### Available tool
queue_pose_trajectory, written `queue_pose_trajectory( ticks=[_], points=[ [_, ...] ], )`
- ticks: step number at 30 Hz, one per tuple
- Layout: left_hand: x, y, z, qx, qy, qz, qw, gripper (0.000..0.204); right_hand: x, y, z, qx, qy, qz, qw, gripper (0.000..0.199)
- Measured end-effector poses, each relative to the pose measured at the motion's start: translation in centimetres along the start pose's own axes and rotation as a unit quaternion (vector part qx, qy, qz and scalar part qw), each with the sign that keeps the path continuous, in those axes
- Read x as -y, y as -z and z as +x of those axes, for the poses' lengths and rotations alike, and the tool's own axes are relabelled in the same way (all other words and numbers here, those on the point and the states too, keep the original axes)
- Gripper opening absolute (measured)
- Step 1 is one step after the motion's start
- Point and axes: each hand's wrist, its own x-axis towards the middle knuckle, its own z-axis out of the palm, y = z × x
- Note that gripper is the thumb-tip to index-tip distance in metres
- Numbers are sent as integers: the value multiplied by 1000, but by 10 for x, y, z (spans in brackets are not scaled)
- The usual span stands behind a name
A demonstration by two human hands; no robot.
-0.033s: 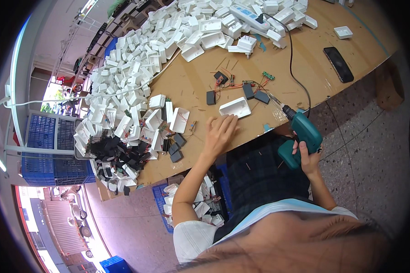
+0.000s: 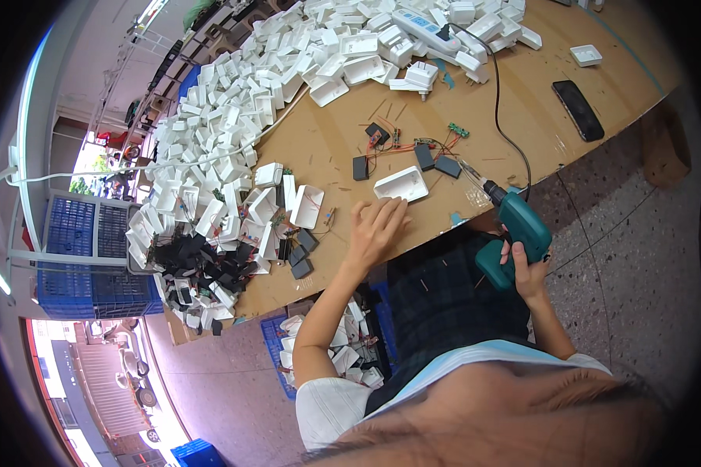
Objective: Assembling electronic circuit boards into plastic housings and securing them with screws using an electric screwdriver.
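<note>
My right hand [image 2: 528, 271] is wrapped round the handle of a teal power drill [image 2: 524, 220]. The drill's thin metal bit points up and left, over the cardboard-covered table's [image 2: 333, 156] near edge. My left hand [image 2: 379, 226] rests at that edge, fingers slightly bent and apart. Its fingertips meet the near side of an open white plastic shell [image 2: 402, 185]; what lies under them is hidden. Just beyond the shell are several small black blocks [image 2: 424, 156] with thin wires and a green circuit board [image 2: 459, 130].
White plastic shells [image 2: 288, 62] form a large heap along the far left. More black blocks [image 2: 199, 261] pile at the left end. A power strip [image 2: 426, 31] feeds a black cable [image 2: 500, 109] toward the drill. At right lies a phone [image 2: 578, 110]; a blue crate [image 2: 274, 342] stands below.
</note>
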Motion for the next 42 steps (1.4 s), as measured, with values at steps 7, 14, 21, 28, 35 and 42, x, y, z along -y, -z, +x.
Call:
queue_pose_trajectory(
  ticks=[7, 14, 21, 28, 35, 42],
  points=[
    [70, -24, 101, -42, 88, -106, 990, 17, 5, 0, 1, -17, -11, 19, 1000, 24],
    [102, -65, 125, 118, -53, -81, 988, 14, 9, 2, 4, -18, 11, 28, 999, 26],
    [98, -12, 129, 111, 183, -254, 943, 9, 6, 6, 3, -41, -7, 36, 998, 27],
    [81, 107, 86, 0, 236, -173, 956, 7, 6, 9, 0, -17, -8, -9, 1000, 39],
    [71, 97, 16, -190, 377, -374, 825, 11, 11, -5, 0, -26, 6, 38, 999, 27],
    [6, 35, -11, -27, 451, -417, 789, 6, 6, -9, -10, 18, -19, -4, 1000, 32]
  ],
)
